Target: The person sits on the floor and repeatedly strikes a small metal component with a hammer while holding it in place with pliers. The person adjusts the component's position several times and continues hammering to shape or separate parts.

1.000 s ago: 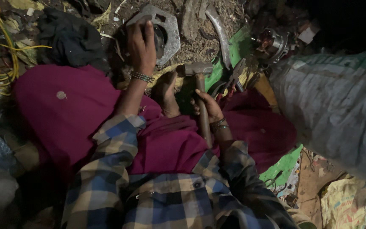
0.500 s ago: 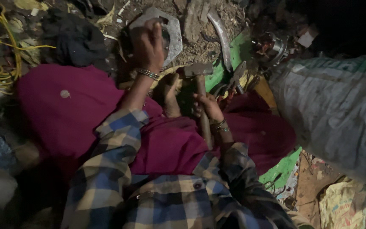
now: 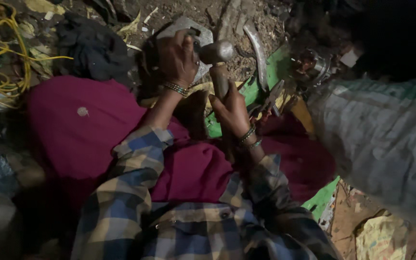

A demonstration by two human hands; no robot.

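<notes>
Right hand wrapped tight around the wooden handle of a hammer, fingers closed on the shaft, bangles at the wrist. Hammer upright, its steel head raised just beside the left hand and in front of the metal plate.

Left hand reaches forward and lies over the lower edge of the plate, fingers curled down on it; beaded bracelet at the wrist. Whether the fingers hook under the plate's edge cannot be told. Plate is grey, flat, with angled corners, lying on dirt and rubble straight ahead of the person.

Both forearms come out of checked sleeves, blue and cream. Magenta cloth covers the lap and spreads left and right below the hands. A bare foot shows between the two arms.

Further out: a curved metal bar on the ground right of the hammer head, a green sheet beneath it. Dark rag left of the plate. Tangle of yellow wire at far left. Grey woven sack fills the right side.
</notes>
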